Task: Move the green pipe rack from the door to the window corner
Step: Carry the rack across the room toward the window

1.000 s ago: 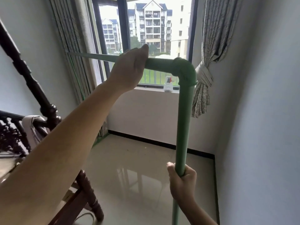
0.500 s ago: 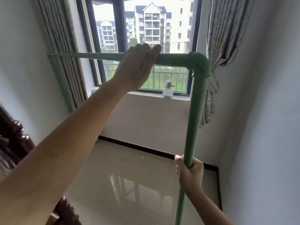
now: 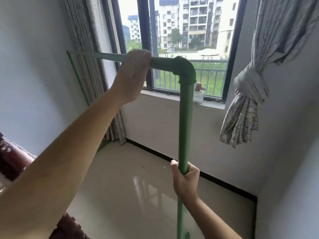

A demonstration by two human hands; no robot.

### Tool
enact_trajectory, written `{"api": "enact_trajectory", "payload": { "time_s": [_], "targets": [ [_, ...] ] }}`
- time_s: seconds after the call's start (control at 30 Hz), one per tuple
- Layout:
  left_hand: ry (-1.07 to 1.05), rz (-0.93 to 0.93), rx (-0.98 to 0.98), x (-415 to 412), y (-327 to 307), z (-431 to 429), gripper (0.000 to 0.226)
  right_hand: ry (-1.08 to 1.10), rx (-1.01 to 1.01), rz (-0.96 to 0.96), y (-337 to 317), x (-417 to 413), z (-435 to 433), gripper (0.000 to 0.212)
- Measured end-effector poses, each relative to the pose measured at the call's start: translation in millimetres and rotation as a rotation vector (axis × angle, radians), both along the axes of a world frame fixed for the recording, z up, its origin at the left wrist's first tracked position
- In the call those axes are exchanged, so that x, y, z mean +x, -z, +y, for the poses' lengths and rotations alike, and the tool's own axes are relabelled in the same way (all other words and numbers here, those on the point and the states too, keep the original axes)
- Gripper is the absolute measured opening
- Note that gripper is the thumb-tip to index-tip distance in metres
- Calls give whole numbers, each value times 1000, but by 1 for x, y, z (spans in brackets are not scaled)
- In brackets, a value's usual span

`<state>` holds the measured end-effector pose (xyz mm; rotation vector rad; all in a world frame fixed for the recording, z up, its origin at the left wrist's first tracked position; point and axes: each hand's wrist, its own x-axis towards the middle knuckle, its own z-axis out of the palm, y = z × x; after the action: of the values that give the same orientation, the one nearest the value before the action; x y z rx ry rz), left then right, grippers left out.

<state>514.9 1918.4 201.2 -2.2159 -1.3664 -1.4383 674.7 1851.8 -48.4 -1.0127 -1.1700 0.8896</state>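
The green pipe rack [image 3: 185,121] fills the middle of the view: a horizontal top bar, an elbow joint at upper centre and a near upright running down to the bottom edge. Its far upright stands against the left curtain near the window corner. My left hand [image 3: 133,75] is wrapped over the top bar just left of the elbow. My right hand [image 3: 185,183] grips the near upright low down. The rack's feet are hidden or out of frame.
A window [image 3: 188,40] with a sill is ahead, and a small bottle [image 3: 198,95] stands on the sill behind the upright. A knotted curtain [image 3: 246,100] hangs at right, a straight curtain [image 3: 89,57] at left. Dark wooden railing [image 3: 13,161] sits lower left. Glossy tiled floor [image 3: 129,195] lies below.
The view has moved closer to the window and tilted. The rack's far end now sits by the left curtain, and the railing has slid towards the lower left. Both hands keep their grips.
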Motion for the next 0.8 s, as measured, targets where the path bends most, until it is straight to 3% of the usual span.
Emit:
{"api": "enact_trajectory", "payload": {
  "time_s": [0.37, 0.53, 0.7, 0.8],
  "targets": [
    [-57, -38, -44, -46, 2, 104, 47, -32, -4, -39, -3, -43, 111, 55],
    [-94, -74, 33, -58, 15, 146, 49, -23, 3, -40, 4, -60, 144, 55],
    [-40, -189, 101, -49, 24, 161, 51, -36, 83, -95, 12, -55, 157, 53],
    [-34, -315, -13, -28, 42, 150, 53, -65, 132, -163, 32, -36, 163, 50]
  ]
}}
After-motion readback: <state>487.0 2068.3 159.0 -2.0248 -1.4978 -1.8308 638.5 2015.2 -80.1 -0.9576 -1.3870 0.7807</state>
